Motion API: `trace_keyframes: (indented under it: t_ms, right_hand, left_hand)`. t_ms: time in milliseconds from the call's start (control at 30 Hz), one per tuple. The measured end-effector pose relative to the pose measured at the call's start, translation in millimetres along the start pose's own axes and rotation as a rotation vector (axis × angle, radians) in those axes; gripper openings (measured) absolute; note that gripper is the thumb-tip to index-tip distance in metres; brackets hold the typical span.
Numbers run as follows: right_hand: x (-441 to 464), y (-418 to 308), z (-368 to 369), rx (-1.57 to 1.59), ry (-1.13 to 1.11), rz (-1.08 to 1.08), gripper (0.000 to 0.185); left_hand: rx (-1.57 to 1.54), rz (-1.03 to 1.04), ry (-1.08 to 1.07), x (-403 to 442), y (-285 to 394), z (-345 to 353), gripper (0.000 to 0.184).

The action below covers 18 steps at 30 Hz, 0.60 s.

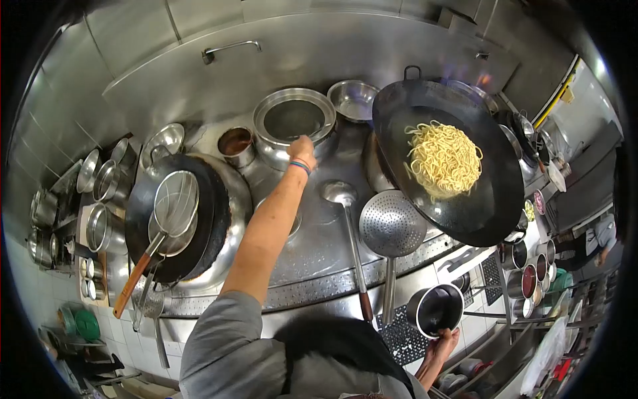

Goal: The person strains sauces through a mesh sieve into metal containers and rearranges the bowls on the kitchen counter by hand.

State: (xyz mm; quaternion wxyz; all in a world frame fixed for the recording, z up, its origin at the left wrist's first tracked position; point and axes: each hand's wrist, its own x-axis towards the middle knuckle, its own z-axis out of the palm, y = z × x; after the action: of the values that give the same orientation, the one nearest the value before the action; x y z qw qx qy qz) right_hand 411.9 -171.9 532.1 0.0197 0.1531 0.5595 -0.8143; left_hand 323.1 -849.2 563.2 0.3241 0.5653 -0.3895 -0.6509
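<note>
My left hand [304, 153] is closed at the front rim of a round steel pot [266, 149] with dark liquid inside. What its fingers hold is hidden; a thin metal edge shows just above them. Low on the right, my right hand [446, 342] grips a small steel pot [417, 312] with a dark inside, tilted toward me. A big black wok [488, 213] at the right holds a heap of yellow noodles [445, 159]. Between my hands, a ladle [353, 249] and a perforated skimmer [392, 223] lie on the steel stove top.
A second wok [143, 206] on the left carries a wire strainer [176, 203] with a wooden handle. A small pot of reddish-brown sauce [236, 143] and a steel bowl [352, 100] flank the large pot. A faucet [232, 48] juts from the back wall. Flames [482, 80] show behind the noodle wok.
</note>
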Motion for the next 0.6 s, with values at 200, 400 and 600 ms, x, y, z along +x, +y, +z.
trace_keyframes:
  t_ms: [200,400,600]
  right_hand:
    - [2,-1,8,0.009,-0.023,-0.013,0.028]
    - [0,-13,40,-0.030,-0.011,-0.043,0.026]
    - [11,-9,42,-0.019,-0.038,0.006,0.031]
  left_hand:
    - [-0.689,-0.525,-0.516,108,22,-17,0.014]
    - [-0.722,-0.800,-0.652,246,20,-33,0.018]
    - [0.361,-0.255,-0.688,95,100,-78,0.026]
